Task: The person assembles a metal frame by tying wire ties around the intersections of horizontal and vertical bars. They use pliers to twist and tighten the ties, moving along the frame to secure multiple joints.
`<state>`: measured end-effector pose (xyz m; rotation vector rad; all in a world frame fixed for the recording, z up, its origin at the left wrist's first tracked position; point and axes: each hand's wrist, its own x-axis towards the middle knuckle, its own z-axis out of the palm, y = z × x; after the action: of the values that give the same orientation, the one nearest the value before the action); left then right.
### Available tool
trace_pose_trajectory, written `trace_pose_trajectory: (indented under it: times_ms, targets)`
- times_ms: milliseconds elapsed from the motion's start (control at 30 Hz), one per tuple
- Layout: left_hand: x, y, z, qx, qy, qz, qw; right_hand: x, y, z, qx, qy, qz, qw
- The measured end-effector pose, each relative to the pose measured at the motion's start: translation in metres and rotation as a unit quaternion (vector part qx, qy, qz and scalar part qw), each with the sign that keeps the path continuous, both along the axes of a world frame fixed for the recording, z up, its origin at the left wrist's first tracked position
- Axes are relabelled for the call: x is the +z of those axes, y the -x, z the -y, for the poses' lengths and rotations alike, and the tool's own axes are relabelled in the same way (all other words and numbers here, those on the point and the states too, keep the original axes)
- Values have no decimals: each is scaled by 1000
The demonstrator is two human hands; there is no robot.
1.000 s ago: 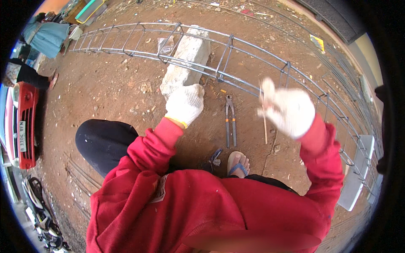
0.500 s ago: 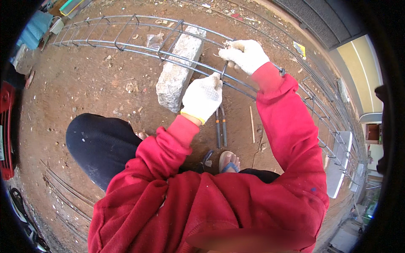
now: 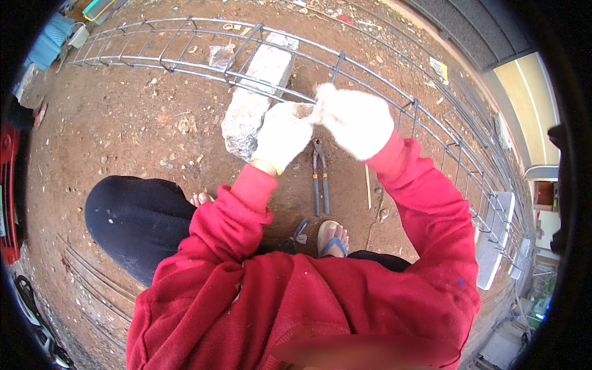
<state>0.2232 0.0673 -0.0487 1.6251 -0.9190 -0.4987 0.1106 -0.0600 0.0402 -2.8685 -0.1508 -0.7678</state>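
A long rebar cage (image 3: 209, 75) of thin steel bars and square stirrups curves across in front of me. At its near bar, beside a stirrup (image 3: 338, 66), my two white-gloved hands meet. My left hand (image 3: 283, 137) is closed against the near bar, thumb side up. My right hand (image 3: 359, 120) is closed too, fingertips pressed together against the left one's fingers; whatever they pinch is hidden. Just below the hands, pincers (image 3: 320, 179) with grey and orange handles lie on the dirt. A rough concrete block (image 3: 250, 117) sits under the cage, left of my hands.
A thin wooden stick (image 3: 369, 188) lies right of the pincers. Loose rebar rods (image 3: 95, 271) lie at lower left. A pale slab (image 3: 496, 246) is under the cage's right end. My sandalled foot (image 3: 333, 239) rests near the pincers. A dark gate (image 3: 468, 31) stands at upper right.
My right hand has come down from the cage's far bar to meet the left at the near bar. My left hand has shifted slightly left. More of the pincers shows.
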Motion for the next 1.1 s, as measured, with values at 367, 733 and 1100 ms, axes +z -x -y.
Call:
trace_pose_trajectory:
  times_ms: [367,733,1100]
  targets:
    - [24,-16,-11,-114,-19,-196,974,-17,29,0,14,11,-203,979]
    - [19,-5,0,-20,-16,-101,995,-28,46,1,20,46,-183,982]
    - [9,19,9,128,70,316,937,-14,8,85,-33,-265,-282,921]
